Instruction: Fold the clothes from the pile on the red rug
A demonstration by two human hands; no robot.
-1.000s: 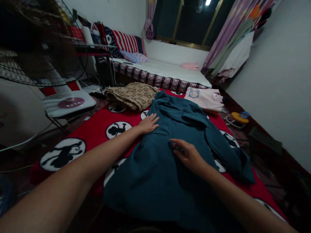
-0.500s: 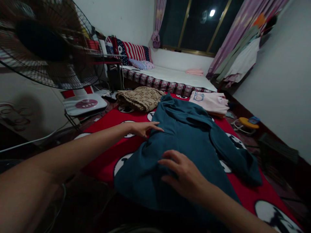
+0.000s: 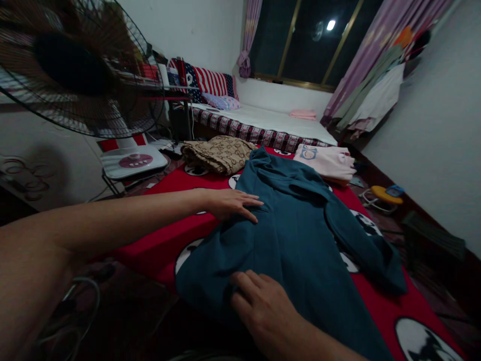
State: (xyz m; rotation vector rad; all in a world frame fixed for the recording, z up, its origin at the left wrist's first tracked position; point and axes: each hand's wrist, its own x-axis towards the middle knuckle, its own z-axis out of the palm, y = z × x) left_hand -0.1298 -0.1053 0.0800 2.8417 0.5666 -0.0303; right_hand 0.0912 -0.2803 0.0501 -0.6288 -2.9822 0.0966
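Note:
A teal long-sleeved coat (image 3: 300,240) lies spread out, its collar end away from me and one sleeve stretched to the right. My left hand (image 3: 235,204) rests on its left side beside a pocket-like slit, fingers extended and apart. Nearer to me, my right hand (image 3: 259,301) has its fingers curled closed on the cloth by the coat's lower part. The fingertips are partly hidden there. Under the coat is a red blanket (image 3: 158,250) with white round cartoon patches.
Beyond the coat lie a folded brown patterned cloth (image 3: 218,153) and a stack of folded clothes with a pink top (image 3: 323,159). A large fan (image 3: 71,65) stands close on the left. A yellow stool (image 3: 387,194) is at right, and a bed (image 3: 259,118) below the window.
My left hand has moved slightly right and flattened onto the coat. My right hand has come down and nearer to me, its fingers going from loosely spread to curled on the cloth.

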